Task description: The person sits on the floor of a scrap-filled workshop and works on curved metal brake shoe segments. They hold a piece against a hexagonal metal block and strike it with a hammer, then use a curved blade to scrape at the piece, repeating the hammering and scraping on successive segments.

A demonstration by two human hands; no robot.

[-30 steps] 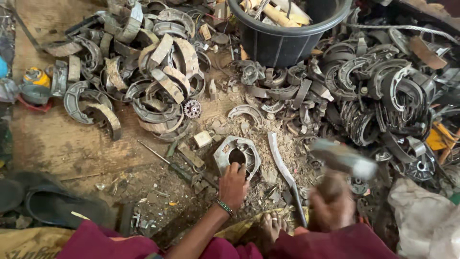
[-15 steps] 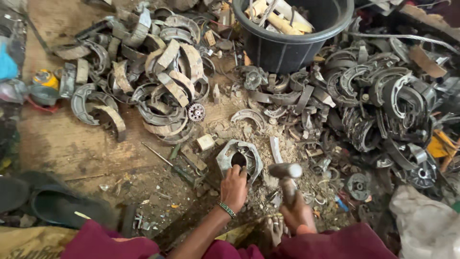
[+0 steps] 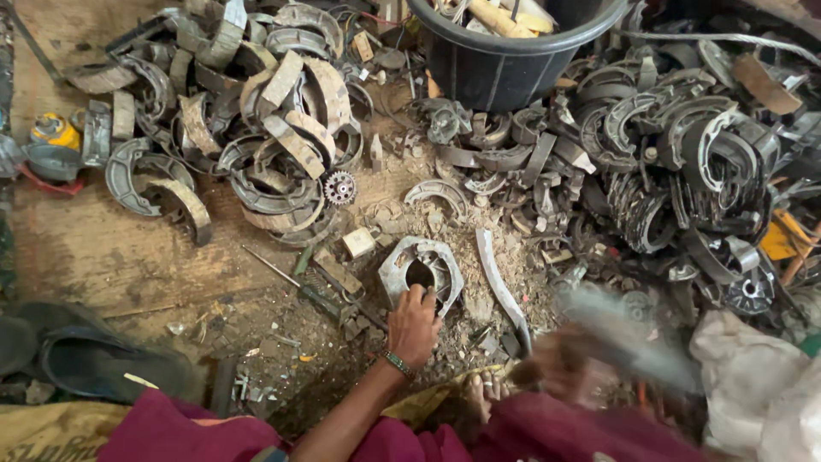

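On gritty ground, the left hand (image 3: 414, 325) steadies a rounded, rusty metal casting (image 3: 421, 270).

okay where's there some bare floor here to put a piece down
Barest patch: the wooden floor left of the left hand, between the curved-shoe pile above and the sandal below. Right of the black tub, scrap metal is packed solid.

Soft, even daylight is falling without glare or hard shadows, everything near the left hand (image 3: 414, 325) is showing sharp, while the right hand (image 3: 564, 364) is smearing into motion blur.
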